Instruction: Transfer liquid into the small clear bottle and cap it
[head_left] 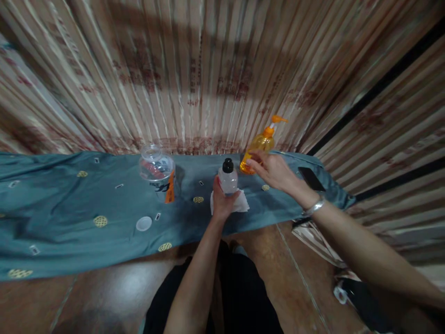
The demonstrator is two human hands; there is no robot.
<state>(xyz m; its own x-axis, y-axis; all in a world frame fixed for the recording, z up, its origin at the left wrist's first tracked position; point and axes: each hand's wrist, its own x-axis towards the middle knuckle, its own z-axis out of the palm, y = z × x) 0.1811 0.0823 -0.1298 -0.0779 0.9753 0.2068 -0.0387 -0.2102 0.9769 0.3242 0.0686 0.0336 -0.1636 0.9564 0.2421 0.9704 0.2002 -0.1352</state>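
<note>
My left hand (223,200) is wrapped round a clear bottle (228,180) with a black cap. The bottle stands upright over a white paper tissue (242,203) on the cloth. To its right is an orange pump bottle (262,143) filled with yellow-orange liquid, leaning to the right in the picture. My right hand (274,170), with a silver bracelet at the wrist, is in front of its lower part. The fingers are bent and apart, with thumb and forefinger spread; whether they touch the bottle is hard to tell.
A clear plastic tub (156,174) with reddish contents and an orange label stands on the left of the teal cloth (69,204). In front lies a small white round lid (143,223). A dark phone (311,179) is at the right end. Pleated curtains (194,79) hang behind.
</note>
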